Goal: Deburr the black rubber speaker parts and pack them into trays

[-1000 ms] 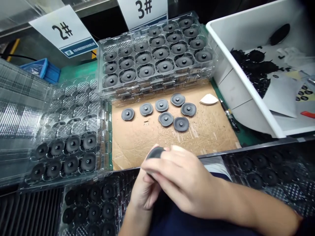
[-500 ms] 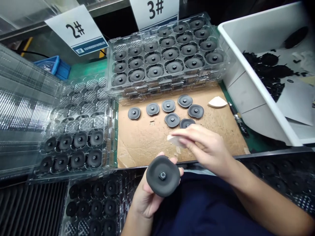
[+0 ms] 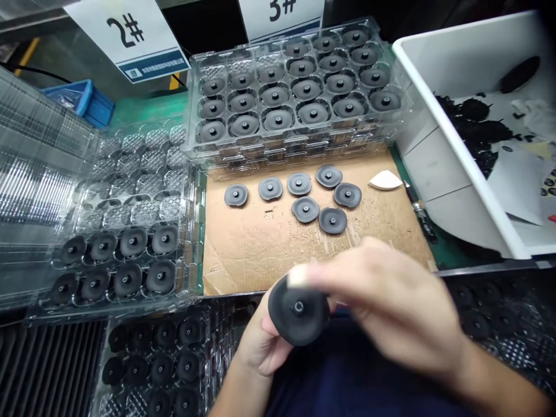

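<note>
Rubber disc [image 3: 298,310], matte dark grey, round with a central stud, cupped upright in the left hand [image 3: 260,347], just above the edge of the torn corrugated cardboard sheet [image 3: 260,255]. Right hand [image 3: 386,307], blurred, fingers extended across the disc, presses a small pale pad [image 3: 297,277] against its upper rim.

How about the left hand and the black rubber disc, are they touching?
Touching: the head view shows the left hand cradling the black rubber disc from behind.

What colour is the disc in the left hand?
The disc in the left hand is dark grey, best seen in the head view.
</note>
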A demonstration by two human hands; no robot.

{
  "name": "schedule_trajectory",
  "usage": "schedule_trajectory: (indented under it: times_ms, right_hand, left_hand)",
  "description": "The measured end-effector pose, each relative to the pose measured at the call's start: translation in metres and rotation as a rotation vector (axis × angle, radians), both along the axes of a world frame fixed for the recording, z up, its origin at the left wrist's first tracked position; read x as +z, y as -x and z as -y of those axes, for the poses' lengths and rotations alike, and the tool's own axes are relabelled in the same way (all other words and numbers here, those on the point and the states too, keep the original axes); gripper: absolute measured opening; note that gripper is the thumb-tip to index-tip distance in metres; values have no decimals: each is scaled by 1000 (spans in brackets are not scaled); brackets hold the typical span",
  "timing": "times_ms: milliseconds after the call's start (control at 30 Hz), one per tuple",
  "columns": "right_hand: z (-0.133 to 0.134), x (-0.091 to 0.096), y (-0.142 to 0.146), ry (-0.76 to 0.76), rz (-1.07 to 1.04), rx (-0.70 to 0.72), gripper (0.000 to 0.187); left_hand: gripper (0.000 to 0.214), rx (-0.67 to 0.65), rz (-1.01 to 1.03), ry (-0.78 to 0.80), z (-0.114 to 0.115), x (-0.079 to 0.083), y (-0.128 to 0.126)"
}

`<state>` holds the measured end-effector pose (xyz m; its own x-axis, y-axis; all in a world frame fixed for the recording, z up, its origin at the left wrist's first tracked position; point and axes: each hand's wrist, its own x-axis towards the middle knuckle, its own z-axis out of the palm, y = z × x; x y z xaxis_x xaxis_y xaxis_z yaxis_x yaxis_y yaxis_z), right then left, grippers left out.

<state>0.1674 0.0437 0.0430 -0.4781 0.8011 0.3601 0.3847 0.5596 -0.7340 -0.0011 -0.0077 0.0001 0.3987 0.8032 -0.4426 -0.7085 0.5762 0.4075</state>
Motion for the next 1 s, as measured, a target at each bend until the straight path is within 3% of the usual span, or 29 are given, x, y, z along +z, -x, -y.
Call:
schedule_trajectory:
  times_ms: [67, 100, 200, 300, 400, 467, 567, 600, 700, 767, 833, 933, 1000]
  right_hand:
    - [-4, 11, 12, -109, 30, 173, 29]
    - [-6, 12, 16, -86, 79, 202, 29]
    - [-9, 9, 20, 30, 275, 151, 33]
    - [-6, 4, 25, -120, 194, 111, 31]
    - [6, 3, 29, -153, 141, -89, 28]
    - [15, 3, 25, -30, 146, -115, 26]
    - [23, -2, 7, 302, -62, 31, 21]
    - [22, -4, 0, 415, -132, 22, 20]
    - [17, -12, -16, 565, -235, -217, 19]
    - [13, -11, -18, 501, -237, -346, 22]
    - [11, -5, -12, 330, -184, -331, 26]
    - [10, 5, 3, 14, -111, -112, 27]
    - [8, 9, 10, 4, -83, 58, 26]
  left_hand:
    - [58, 25, -56, -22, 3, -5, 1]
    - [58, 44, -80, -25, 5, -7, 2]
    - [60, 94, -120, -1, 9, -11, 2]
    - [56, 125, -132, 16, 8, -10, -1]
    - [57, 201, -196, 11, 3, -10, -5]
    - [60, 259, -224, 0, 1, -8, -5]
    - [57, 294, -220, -28, -3, -4, -6]
    - [55, 296, -218, -36, -4, -2, -6]
    - [52, 302, -213, -49, -8, 3, -11]
    - [51, 309, -199, -52, -10, 4, -16]
    - [54, 313, -213, -43, -9, 5, -21]
    - [51, 297, -244, -36, -7, 3, -23]
    - [50, 291, -246, -57, -5, 2, -21]
